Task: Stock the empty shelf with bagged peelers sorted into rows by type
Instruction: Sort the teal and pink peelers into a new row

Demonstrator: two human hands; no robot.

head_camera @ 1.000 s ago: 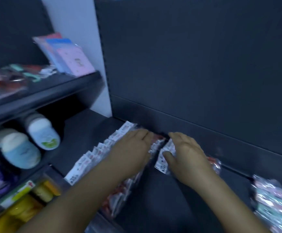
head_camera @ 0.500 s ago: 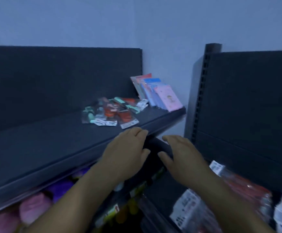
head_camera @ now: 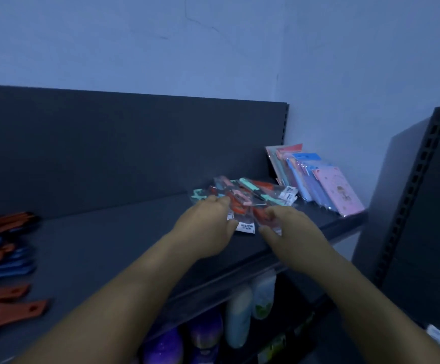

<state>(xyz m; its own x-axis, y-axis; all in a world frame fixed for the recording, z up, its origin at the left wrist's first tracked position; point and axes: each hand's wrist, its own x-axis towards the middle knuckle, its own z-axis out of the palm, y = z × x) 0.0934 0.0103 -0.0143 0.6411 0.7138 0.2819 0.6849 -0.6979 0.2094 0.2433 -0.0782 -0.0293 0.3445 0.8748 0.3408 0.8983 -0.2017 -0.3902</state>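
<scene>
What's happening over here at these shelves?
A person is reaching with both hands into a loose pile of bagged peelers on a dark shelf. The left hand rests on the near edge of the pile; the right hand seems to pinch one red-handled bag. The peelers are still jumbled, not in rows. Pastel packets lean beside the pile.

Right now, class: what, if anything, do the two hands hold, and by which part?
Both the left hand and right hand are on the near edge of the bagged peelers; blur hides any actual grip.
</scene>
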